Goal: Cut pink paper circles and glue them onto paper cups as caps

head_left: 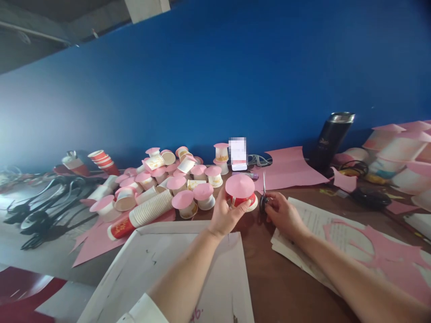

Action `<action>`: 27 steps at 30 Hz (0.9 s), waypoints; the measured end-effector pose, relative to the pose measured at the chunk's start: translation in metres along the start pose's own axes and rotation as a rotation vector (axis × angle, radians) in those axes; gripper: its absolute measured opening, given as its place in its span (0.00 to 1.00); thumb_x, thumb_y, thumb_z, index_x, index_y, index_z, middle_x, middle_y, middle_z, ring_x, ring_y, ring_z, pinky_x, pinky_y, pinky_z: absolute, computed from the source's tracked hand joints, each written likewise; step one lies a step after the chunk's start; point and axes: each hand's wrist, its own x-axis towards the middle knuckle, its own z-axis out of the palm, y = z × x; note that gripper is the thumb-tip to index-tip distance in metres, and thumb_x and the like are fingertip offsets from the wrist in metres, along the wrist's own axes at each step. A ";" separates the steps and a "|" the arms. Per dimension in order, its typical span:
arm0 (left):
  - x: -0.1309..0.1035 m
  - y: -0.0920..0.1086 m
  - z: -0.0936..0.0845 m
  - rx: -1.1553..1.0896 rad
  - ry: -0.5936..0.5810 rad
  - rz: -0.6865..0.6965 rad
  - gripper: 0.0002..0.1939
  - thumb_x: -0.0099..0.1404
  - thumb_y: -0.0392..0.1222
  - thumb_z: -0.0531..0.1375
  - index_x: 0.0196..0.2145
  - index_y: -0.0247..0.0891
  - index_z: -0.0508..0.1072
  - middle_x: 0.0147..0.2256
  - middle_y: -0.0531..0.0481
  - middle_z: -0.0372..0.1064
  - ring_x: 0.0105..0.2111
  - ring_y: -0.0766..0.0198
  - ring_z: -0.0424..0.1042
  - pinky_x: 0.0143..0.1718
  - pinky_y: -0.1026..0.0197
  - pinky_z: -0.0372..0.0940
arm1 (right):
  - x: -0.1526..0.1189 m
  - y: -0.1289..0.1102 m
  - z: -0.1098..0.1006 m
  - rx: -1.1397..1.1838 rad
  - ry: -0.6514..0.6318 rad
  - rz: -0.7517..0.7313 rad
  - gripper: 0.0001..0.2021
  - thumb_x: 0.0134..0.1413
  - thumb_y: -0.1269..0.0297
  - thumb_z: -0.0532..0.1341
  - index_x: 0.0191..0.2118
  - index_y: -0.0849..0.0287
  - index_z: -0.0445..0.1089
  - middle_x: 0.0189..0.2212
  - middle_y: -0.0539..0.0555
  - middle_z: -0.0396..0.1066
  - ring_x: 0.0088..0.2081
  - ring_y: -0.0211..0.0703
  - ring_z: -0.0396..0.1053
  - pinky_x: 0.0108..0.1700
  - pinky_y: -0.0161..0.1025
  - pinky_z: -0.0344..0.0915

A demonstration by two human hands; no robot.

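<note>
My left hand (pixel 224 215) is wrapped round a red paper cup (pixel 238 200), which stands upside down with its white rim low. A round pink paper disc (pixel 240 185), slightly cone-shaped, covers the cup's upper end. Just to the right, my right hand (pixel 281 213) grips the dark handles of a pair of scissors (pixel 264 188). Their blades point up and away from me and look closed together. The scissors are close beside the cup; whether they touch it I cannot tell.
Several pink-topped paper cups (pixel 184 200) crowd the left, with a long cup stack (pixel 151 210). A phone (pixel 239 154) leans at the back. Pink paper (pixel 289 170), a black flask (pixel 333 139) and cut scraps (pixel 387 244) lie right. A white board (pixel 182 255) lies in front.
</note>
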 end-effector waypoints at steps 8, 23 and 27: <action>-0.003 -0.010 0.000 0.213 -0.021 0.006 0.27 0.56 0.46 0.65 0.51 0.35 0.65 0.48 0.40 0.67 0.48 0.54 0.68 0.49 0.54 0.63 | 0.001 0.010 0.002 0.055 -0.003 -0.037 0.16 0.54 0.63 0.53 0.50 0.55 0.61 0.24 0.45 0.68 0.21 0.37 0.66 0.26 0.35 0.63; -0.005 -0.032 0.001 0.484 -0.065 0.012 0.24 0.59 0.50 0.62 0.50 0.36 0.65 0.43 0.42 0.67 0.44 0.55 0.68 0.46 0.53 0.65 | -0.004 0.018 0.001 0.054 -0.070 -0.048 0.18 0.58 0.61 0.53 0.53 0.57 0.61 0.31 0.51 0.73 0.32 0.43 0.72 0.34 0.37 0.66; -0.005 -0.031 0.001 0.509 -0.101 -0.015 0.25 0.59 0.51 0.62 0.49 0.36 0.65 0.43 0.42 0.67 0.43 0.55 0.68 0.45 0.53 0.65 | -0.005 0.021 0.000 0.036 -0.049 -0.019 0.19 0.56 0.61 0.54 0.53 0.56 0.63 0.34 0.53 0.74 0.33 0.43 0.72 0.35 0.38 0.67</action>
